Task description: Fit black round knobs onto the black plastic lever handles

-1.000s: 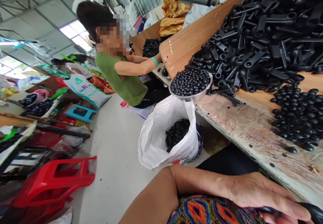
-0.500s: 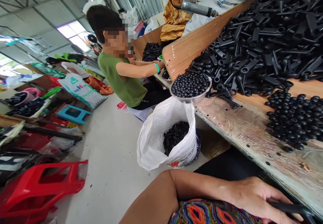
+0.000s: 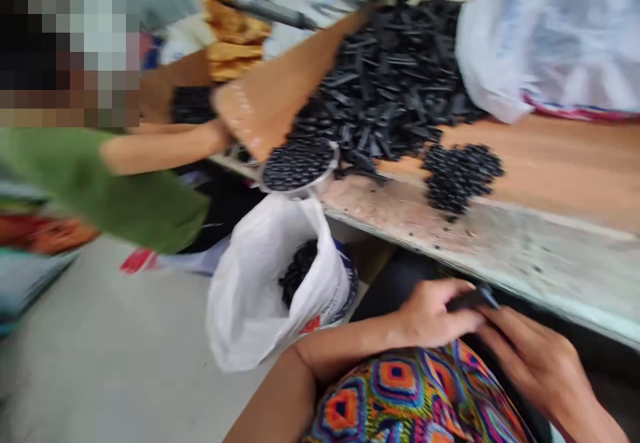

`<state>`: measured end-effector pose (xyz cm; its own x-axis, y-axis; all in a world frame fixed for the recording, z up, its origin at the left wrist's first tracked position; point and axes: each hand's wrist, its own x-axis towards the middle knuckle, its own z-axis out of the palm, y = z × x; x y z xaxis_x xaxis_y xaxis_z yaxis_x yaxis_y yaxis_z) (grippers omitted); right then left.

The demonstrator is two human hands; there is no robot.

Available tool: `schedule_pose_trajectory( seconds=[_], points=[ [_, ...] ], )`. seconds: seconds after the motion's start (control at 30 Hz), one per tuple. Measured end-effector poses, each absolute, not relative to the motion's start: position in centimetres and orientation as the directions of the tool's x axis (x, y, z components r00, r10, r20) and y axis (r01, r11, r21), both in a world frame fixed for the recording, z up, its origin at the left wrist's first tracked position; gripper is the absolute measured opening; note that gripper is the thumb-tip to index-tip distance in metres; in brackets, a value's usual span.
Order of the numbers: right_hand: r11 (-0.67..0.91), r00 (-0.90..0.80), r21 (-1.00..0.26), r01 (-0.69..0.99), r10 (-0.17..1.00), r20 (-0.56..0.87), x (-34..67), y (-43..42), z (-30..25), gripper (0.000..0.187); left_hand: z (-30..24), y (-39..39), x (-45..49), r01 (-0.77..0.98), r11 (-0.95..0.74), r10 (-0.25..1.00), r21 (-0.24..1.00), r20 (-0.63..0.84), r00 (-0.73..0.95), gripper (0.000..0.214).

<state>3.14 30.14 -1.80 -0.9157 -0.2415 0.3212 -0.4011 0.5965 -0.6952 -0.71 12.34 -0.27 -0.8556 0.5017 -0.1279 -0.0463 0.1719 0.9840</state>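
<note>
Your right hand (image 3: 545,363) has come into view, lower right, its grip unclear; your left hand's (image 3: 429,314) fingers clamp the elongated black plastic part (image 3: 469,300) there. Likely light, stiff, slippery: hold mid-length.

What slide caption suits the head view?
Left hand holding a black part, right hand close by, open white sack alongside.

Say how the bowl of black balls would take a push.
The bowl would probably feel heavy, being full of black balls. Pushed outward, it might tip, since it sits near the bench edge. The balls look rounded, so might roll.
</note>
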Motion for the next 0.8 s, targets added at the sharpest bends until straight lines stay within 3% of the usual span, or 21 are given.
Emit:
schedule_pose_trajectory(
  seconds=[0.1, 0.17, 0.23, 0.33, 0.53, 0.8],
  points=[
    [0.413, -0.992, -0.901, -0.129, -0.057, 0.116, 2.2, 29.7, -0.7, 0.020, 0.1, 12.5, -1.4, -0.012, 0.173, 0.460, 0.985, -0.092, -0.883, 0.027],
    [0.044, -1.000, -0.999, 0.022, 0.014, -0.021, 1.7, 29.7, -0.9, 0.019, 0.0, 12.9, -1.9, 0.068, 0.241, 0.467, 0.968, -0.054, -0.882, 0.027],
    [-0.306, -0.995, -0.948, 0.093, 0.016, -0.102, 1.6, 29.5, -1.5, 0.017, -0.1, 13.5, -2.0, 0.170, 0.294, 0.487, 0.941, 0.005, -0.873, 0.029],
    [-0.564, -0.990, -0.816, 0.126, -0.021, -0.138, 1.7, 29.3, -2.5, 0.017, -0.3, 14.5, -1.9, 0.265, 0.333, 0.518, 0.905, 0.059, -0.853, 0.028],
    [-0.692, -0.987, -0.711, 0.129, -0.018, -0.162, 1.2, 29.6, -3.4, 0.015, -1.4, 16.0, -2.5, 0.382, 0.427, 0.515, 0.820, 0.127, -0.848, 0.038],
    [-0.685, -0.980, -0.720, 0.109, 0.049, -0.195, 1.0, 29.3, -4.0, 0.015, -3.3, 16.2, -2.5, 0.530, 0.570, 0.533, 0.628, 0.209, -0.820, 0.053]
  ],
)
